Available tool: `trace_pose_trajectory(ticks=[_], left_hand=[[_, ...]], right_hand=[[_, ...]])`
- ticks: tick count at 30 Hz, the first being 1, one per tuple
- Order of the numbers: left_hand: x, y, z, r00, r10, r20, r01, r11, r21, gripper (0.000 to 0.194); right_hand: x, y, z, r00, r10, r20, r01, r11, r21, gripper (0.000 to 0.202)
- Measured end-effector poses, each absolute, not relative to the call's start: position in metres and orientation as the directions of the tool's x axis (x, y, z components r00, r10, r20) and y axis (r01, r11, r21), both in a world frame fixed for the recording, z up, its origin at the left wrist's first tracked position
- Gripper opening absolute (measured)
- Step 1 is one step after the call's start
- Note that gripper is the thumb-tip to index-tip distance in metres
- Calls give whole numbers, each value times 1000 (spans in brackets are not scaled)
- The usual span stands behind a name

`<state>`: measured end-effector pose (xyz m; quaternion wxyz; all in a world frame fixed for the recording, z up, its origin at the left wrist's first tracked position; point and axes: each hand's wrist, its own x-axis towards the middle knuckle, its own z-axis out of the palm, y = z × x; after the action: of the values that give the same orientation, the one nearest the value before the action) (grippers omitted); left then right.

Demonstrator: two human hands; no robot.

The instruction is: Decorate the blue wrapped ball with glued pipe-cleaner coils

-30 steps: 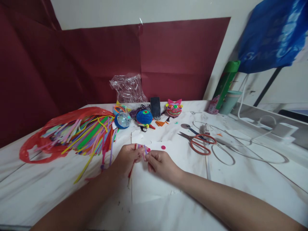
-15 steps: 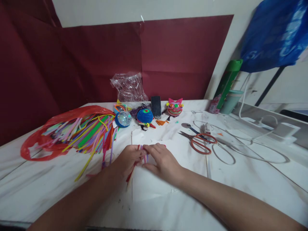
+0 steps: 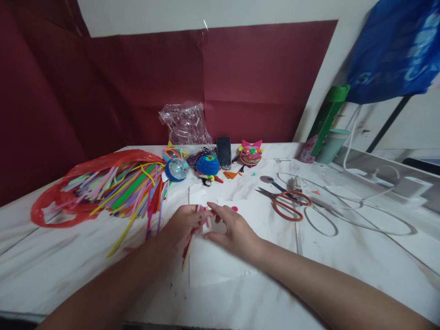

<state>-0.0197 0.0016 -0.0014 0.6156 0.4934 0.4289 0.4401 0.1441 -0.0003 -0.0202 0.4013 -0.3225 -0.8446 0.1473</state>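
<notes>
In the head view, my left hand [image 3: 184, 225] is closed around a small bunch of pipe cleaners [image 3: 186, 253], red ones with some pale and purple among them. Their ends stick out below the fist and between the fingers. My right hand [image 3: 235, 231] is just to the right, thumb and fingers apart, fingertips close to the bunch's upper end. Whether they touch it I cannot make out. Beneath both hands lies a white paper sheet [image 3: 220, 270]. On it, past my right fingertips, is a small pink round piece [image 3: 234, 209].
Many loose pipe cleaners [image 3: 127, 192] spill from a red plastic bag [image 3: 44, 215] at left. Orange-handled scissors [image 3: 288, 204] and a white cable [image 3: 343, 211] lie at right. Along the back stand a phone [image 3: 224, 152], a blue ball figure [image 3: 208, 165] and a pink figure [image 3: 250, 153].
My right hand's fingers have opened and drawn slightly away from the pipe cleaners, uncovering the pink round piece. My left hand keeps its hold in about the same place.
</notes>
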Motion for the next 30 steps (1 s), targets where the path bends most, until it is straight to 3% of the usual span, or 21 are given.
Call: trace_pose_trajectory(ticks=[2, 6, 9, 13, 15, 16, 17, 19, 21, 23, 26, 30], left_hand=[[-20, 2, -1, 204, 975, -84, -126, 111, 986, 23], [-19, 4, -1, 143, 987, -71, -142, 92, 986, 23], [-18, 5, 1, 101, 994, -48, -133, 62, 989, 24], [-16, 5, 3, 74, 996, -59, -75, 64, 995, 23], [-15, 3, 3, 92, 993, -70, -44, 75, 996, 23], [-14, 3, 4, 104, 992, -76, -29, 80, 996, 24], [-14, 2, 4, 111, 990, -81, -17, 84, 996, 24], [-12, 1, 4, 122, 989, -86, -8, 88, 996, 25], [-11, 0, 4, 138, 986, -89, -14, 92, 996, 25], [-11, -1, 3, 174, 980, -96, -22, 102, 995, 25], [-12, -1, -1, 257, 962, -91, -33, 103, 994, 26], [-13, 0, -6, 311, 948, -65, -63, 89, 994, 26]], right_hand=[[143, -1, -19, -463, 672, 578, 408, 740, -534, 55], [144, 2, -10, -356, 734, 579, 471, 676, -567, 14], [151, 3, 3, -386, 847, 366, 627, 532, -569, 17], [157, -5, 17, -589, 806, -60, 798, 569, -198, 13], [157, -9, 19, -619, 780, -95, 786, 612, -90, 8], [156, -11, 18, -625, 776, -83, 781, 618, -96, 8], [155, -10, 17, -619, 783, -60, 781, 607, -145, 10], [155, -6, 15, -593, 805, -16, 755, 549, -359, 13], [155, 1, 11, -556, 830, 45, 630, 457, -628, 13], [155, 7, 6, -506, 853, 128, 446, 386, -808, 11], [152, 9, -2, -429, 876, 218, 300, 367, -881, 9], [145, 4, -7, -348, 892, 289, 265, 390, -882, 10]])
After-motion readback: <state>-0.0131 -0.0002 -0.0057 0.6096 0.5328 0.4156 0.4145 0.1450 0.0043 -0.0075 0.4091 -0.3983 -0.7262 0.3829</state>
